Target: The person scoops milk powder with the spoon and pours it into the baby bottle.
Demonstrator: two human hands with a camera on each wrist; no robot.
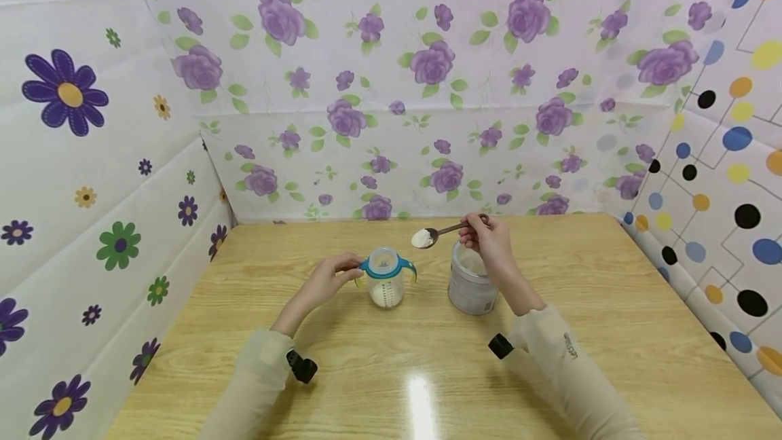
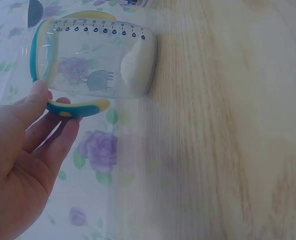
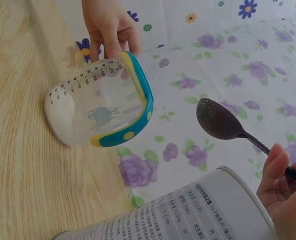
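Note:
A clear baby bottle (image 1: 385,288) with a blue-and-yellow two-handled collar stands upright on the table, white powder at its bottom. My left hand (image 1: 332,280) pinches its left handle (image 2: 78,108) between thumb and fingers. With my right hand (image 1: 489,242) I hold a dark spoon (image 1: 449,228) by its handle. White powder (image 1: 422,238) is heaped in the bowl, which hangs in the air between bottle and can, higher than the bottle's mouth. Below my right hand stands an open powder can (image 1: 472,285); printed text covers its side in the right wrist view.
The wooden table (image 1: 366,379) reaches to a flowered cloth wall (image 1: 391,100) at the back. Patterned cloth walls also close off the left and right sides. A small black wrist camera (image 1: 501,345) sits at my right cuff, and another (image 1: 302,366) at my left.

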